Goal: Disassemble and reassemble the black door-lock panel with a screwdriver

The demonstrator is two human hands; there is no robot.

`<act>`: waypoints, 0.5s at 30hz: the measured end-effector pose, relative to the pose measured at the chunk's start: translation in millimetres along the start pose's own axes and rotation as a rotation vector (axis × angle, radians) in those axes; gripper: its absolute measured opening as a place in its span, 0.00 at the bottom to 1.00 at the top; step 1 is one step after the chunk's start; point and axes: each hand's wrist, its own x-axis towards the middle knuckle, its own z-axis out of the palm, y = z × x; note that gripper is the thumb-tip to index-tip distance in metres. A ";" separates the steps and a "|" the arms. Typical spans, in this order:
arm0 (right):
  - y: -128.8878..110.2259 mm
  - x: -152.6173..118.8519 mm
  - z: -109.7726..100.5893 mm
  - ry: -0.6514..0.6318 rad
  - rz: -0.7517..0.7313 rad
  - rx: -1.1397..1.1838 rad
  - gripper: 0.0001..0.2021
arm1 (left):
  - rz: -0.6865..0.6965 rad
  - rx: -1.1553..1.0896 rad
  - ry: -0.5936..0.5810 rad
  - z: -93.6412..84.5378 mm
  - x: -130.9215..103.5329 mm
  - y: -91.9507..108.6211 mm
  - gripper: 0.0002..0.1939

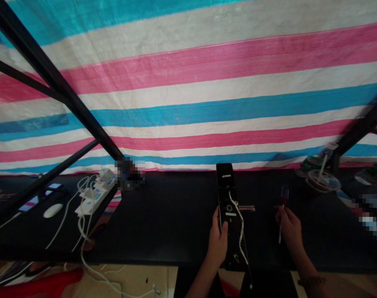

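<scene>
Left grip [218, 243] is closed on a long black panel [232, 236], held over the counter [160, 225], apparently to keep its white cable [241, 229] exposed; a screwdriver [285, 193] is clasped by the right grip [290, 225].

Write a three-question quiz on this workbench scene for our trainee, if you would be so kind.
1. True or false: the left hand is empty.
2. What does the right hand hold?
A) a computer mouse
B) a screwdriver
C) a pair of scissors
3. Which is nearer the right hand, the power strip or the cup with a straw?

Key:
1. False; it grips the long black panel.
2. B
3. The cup with a straw.
</scene>
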 end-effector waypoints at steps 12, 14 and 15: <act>-8.1 -2.7 7.7 0.093 0.000 0.139 0.26 | -0.022 0.044 0.031 -5.3 6.2 0.7 0.31; -5.5 -0.5 8.1 0.085 0.002 0.167 0.25 | -0.025 0.041 0.025 -4.9 7.1 -0.6 0.31; -3.5 1.0 7.9 0.092 0.006 0.195 0.25 | -0.023 0.039 0.024 -4.7 7.6 -1.3 0.31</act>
